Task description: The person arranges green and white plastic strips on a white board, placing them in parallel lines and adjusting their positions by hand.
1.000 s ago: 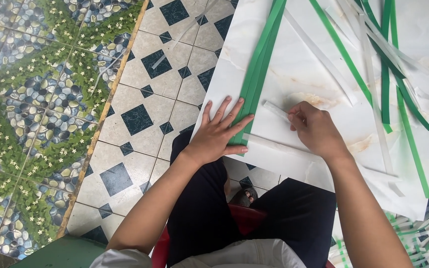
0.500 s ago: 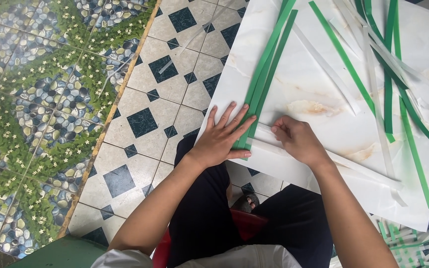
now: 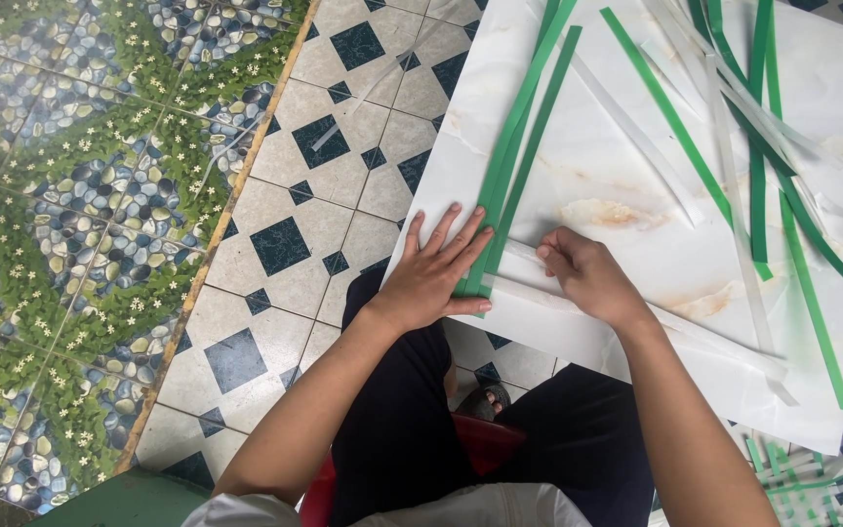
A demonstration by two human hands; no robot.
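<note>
From the head camera, the left hand (image 3: 433,275) lies flat, fingers spread wide, pressing the lower ends of a bundle of green strips (image 3: 517,161) against a white marble-patterned board (image 3: 626,210). The right hand (image 3: 585,276) is curled, fingertips pinched on a white strip (image 3: 636,317) lying across the board's near edge. More loose green and white strips (image 3: 768,146) crisscross the board's right side, above the patterned floor tiles (image 3: 285,234).

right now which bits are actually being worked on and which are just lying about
In hand: green strips pinned by the left hand; white strip under the right hand; marble board.
Lying about: loose strips at the far right; offcuts on the floor.
</note>
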